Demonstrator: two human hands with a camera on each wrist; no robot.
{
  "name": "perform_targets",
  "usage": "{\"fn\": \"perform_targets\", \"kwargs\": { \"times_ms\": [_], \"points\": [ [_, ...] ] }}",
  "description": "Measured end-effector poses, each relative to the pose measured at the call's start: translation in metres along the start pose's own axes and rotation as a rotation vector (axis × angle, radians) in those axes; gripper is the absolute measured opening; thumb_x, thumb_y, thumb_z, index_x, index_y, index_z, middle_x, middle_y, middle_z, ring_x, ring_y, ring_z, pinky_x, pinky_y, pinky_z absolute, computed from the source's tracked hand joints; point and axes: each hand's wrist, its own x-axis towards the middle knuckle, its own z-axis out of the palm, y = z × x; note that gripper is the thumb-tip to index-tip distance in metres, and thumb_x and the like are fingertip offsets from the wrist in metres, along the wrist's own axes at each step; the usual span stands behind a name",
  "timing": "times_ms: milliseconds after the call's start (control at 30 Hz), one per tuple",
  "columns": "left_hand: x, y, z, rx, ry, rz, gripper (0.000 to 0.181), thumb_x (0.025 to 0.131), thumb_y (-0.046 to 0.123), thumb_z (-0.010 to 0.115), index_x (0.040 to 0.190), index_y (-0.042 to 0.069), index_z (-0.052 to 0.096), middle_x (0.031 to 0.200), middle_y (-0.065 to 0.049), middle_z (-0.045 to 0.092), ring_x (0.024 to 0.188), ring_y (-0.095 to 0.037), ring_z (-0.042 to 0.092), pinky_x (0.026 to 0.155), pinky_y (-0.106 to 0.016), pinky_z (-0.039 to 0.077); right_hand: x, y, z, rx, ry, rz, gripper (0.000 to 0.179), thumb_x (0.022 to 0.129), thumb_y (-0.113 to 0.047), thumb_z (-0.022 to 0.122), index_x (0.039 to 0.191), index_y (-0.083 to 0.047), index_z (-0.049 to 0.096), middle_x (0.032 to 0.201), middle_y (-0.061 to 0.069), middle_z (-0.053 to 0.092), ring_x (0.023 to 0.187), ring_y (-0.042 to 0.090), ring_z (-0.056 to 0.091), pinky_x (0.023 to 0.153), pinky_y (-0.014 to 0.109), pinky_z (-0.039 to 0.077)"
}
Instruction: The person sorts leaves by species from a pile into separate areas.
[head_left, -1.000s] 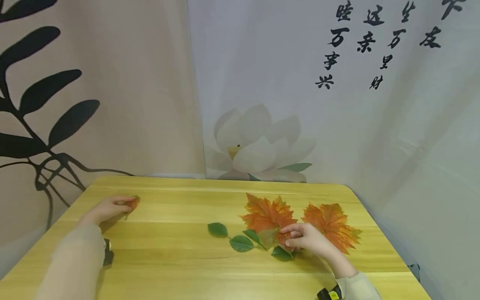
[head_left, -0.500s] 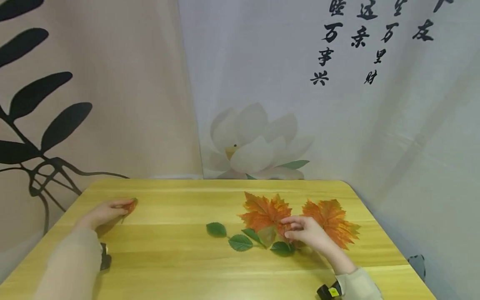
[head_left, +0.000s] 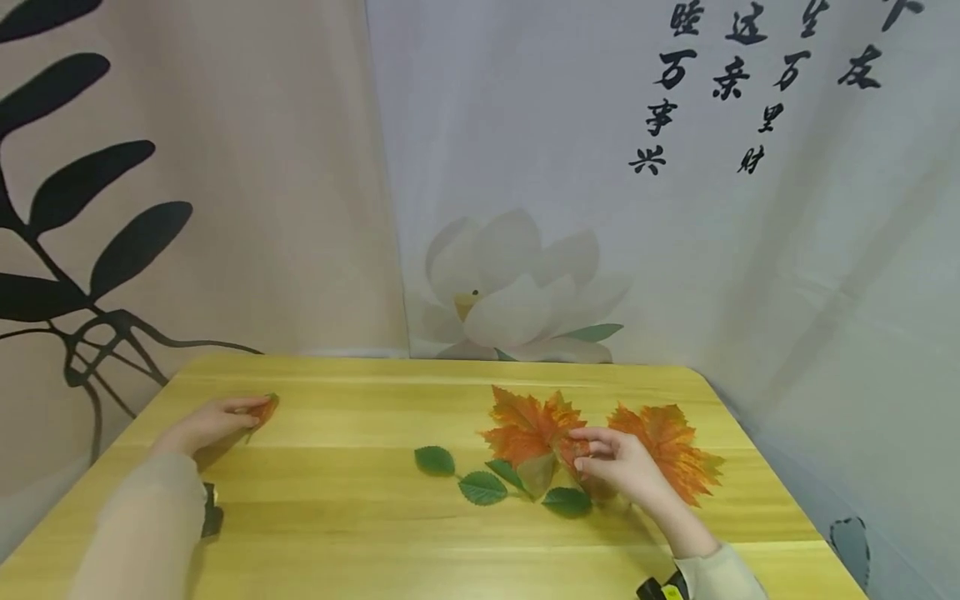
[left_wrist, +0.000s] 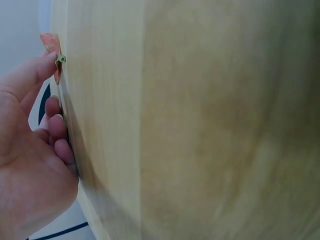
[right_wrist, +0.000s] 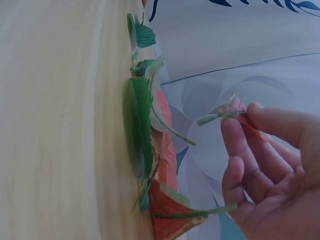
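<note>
At the table's far left, my left hand (head_left: 206, 425) pinches a small orange-red leaf (head_left: 266, 410) between thumb and forefinger. The left wrist view shows that leaf (left_wrist: 50, 42) edge-on, with a green stem end. My right hand (head_left: 626, 462) pinches another small orange-red leaf (right_wrist: 232, 105) by its green stem, held above the leaf group in the right wrist view. Beneath and beside it lie a large orange maple leaf (head_left: 525, 421), a pale green leaf (head_left: 536, 473) and several serrated green leaves (head_left: 482, 488). A small red leaf (right_wrist: 172, 210) with an upturned stem lies there too.
A second large orange maple leaf (head_left: 671, 442) lies behind the right hand, partly covered by it. The yellow wooden table (head_left: 337, 517) ends at a hanging cloth (head_left: 300, 208) printed with a plant, a lotus and characters.
My right hand has risen slightly away from the leaf group with the small leaf in its fingers, uncovering more of the front green leaf. The left hand stays nearly still; the head view shifts slightly.
</note>
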Motion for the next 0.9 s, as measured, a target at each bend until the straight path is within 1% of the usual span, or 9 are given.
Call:
{"fn": "perform_targets", "kwargs": {
  "times_ms": [133, 200, 400, 600, 667, 700, 767, 867, 900],
  "points": [
    [-0.001, 0.002, 0.000, -0.033, 0.008, 0.005, 0.053, 0.098, 0.014, 0.057, 0.137, -0.015, 0.038, 0.138, -0.042, 0.033, 0.125, -0.060, 0.031, 0.098, -0.066, 0.032, 0.000, -0.001, -0.001, -0.008, 0.014, -0.001, 0.049, 0.088, -0.019, 0.073, 0.133, -0.007, 0.058, 0.107, 0.011, 0.067, 0.089, 0.023, 0.063, 0.067, 0.037, 0.055],
    [-0.001, 0.002, 0.001, -0.044, 0.006, -0.002, 0.053, 0.098, 0.014, 0.057, 0.138, -0.015, 0.038, 0.139, -0.042, 0.032, 0.125, -0.060, 0.030, 0.098, -0.066, 0.032, -0.001, -0.002, -0.001, -0.006, 0.017, -0.003, 0.050, 0.088, -0.021, 0.073, 0.134, -0.007, 0.058, 0.110, 0.011, 0.066, 0.093, 0.023, 0.062, 0.068, 0.037, 0.055],
    [0.003, -0.004, 0.005, -0.059, 0.008, -0.006, 0.054, 0.098, 0.016, 0.058, 0.138, -0.015, 0.038, 0.139, -0.040, 0.034, 0.126, -0.059, 0.031, 0.099, -0.065, 0.033, -0.005, -0.004, 0.001, 0.004, 0.022, -0.008, 0.051, 0.087, -0.021, 0.074, 0.134, -0.007, 0.057, 0.111, 0.013, 0.066, 0.096, 0.023, 0.063, 0.068, 0.033, 0.054],
    [0.004, -0.006, 0.008, -0.058, 0.046, 0.027, 0.050, 0.096, 0.010, 0.059, 0.135, -0.016, 0.041, 0.136, -0.040, 0.039, 0.126, -0.056, 0.034, 0.099, -0.061, 0.035, -0.009, -0.017, 0.009, -0.064, 0.054, -0.066, 0.047, 0.086, -0.022, 0.076, 0.130, -0.011, 0.062, 0.115, 0.012, 0.066, 0.103, 0.024, 0.062, 0.064, 0.029, 0.052],
    [0.004, -0.006, 0.007, -0.056, 0.055, 0.032, 0.049, 0.096, 0.010, 0.059, 0.135, -0.016, 0.042, 0.136, -0.039, 0.040, 0.126, -0.055, 0.035, 0.099, -0.056, 0.037, -0.008, -0.022, 0.013, -0.093, 0.055, -0.102, 0.045, 0.086, -0.022, 0.075, 0.128, -0.013, 0.063, 0.111, 0.011, 0.067, 0.100, 0.025, 0.063, 0.065, 0.031, 0.052],
    [0.004, -0.006, 0.007, -0.060, 0.058, 0.034, 0.049, 0.096, 0.009, 0.059, 0.135, -0.016, 0.042, 0.136, -0.039, 0.040, 0.126, -0.054, 0.036, 0.099, -0.055, 0.038, -0.007, -0.025, 0.016, -0.104, 0.054, -0.119, 0.044, 0.086, -0.023, 0.075, 0.127, -0.014, 0.064, 0.108, 0.010, 0.068, 0.097, 0.025, 0.064, 0.065, 0.032, 0.052],
    [0.005, -0.007, 0.007, -0.055, 0.062, 0.041, 0.049, 0.096, 0.010, 0.060, 0.134, -0.016, 0.043, 0.135, -0.038, 0.042, 0.126, -0.053, 0.037, 0.098, -0.053, 0.039, -0.003, -0.032, 0.021, -0.124, 0.038, -0.155, 0.043, 0.087, -0.024, 0.075, 0.127, -0.014, 0.064, 0.107, 0.007, 0.069, 0.096, 0.023, 0.064, 0.072, 0.035, 0.053],
    [0.006, -0.011, 0.008, -0.060, 0.060, 0.058, 0.049, 0.095, 0.011, 0.061, 0.133, -0.016, 0.044, 0.135, -0.039, 0.041, 0.125, -0.055, 0.037, 0.098, -0.054, 0.040, 0.005, -0.043, 0.029, -0.128, -0.004, -0.184, 0.042, 0.088, -0.024, 0.073, 0.128, -0.016, 0.063, 0.105, 0.004, 0.069, 0.095, 0.020, 0.065, 0.080, 0.039, 0.053],
    [0.006, -0.012, 0.008, -0.076, 0.062, 0.063, 0.049, 0.095, 0.010, 0.061, 0.133, -0.016, 0.044, 0.135, -0.039, 0.041, 0.124, -0.055, 0.037, 0.098, -0.057, 0.038, 0.008, -0.047, 0.032, -0.124, -0.016, -0.193, 0.042, 0.088, -0.025, 0.073, 0.128, -0.017, 0.063, 0.107, 0.004, 0.069, 0.096, 0.019, 0.064, 0.081, 0.039, 0.053]
  ]
}}
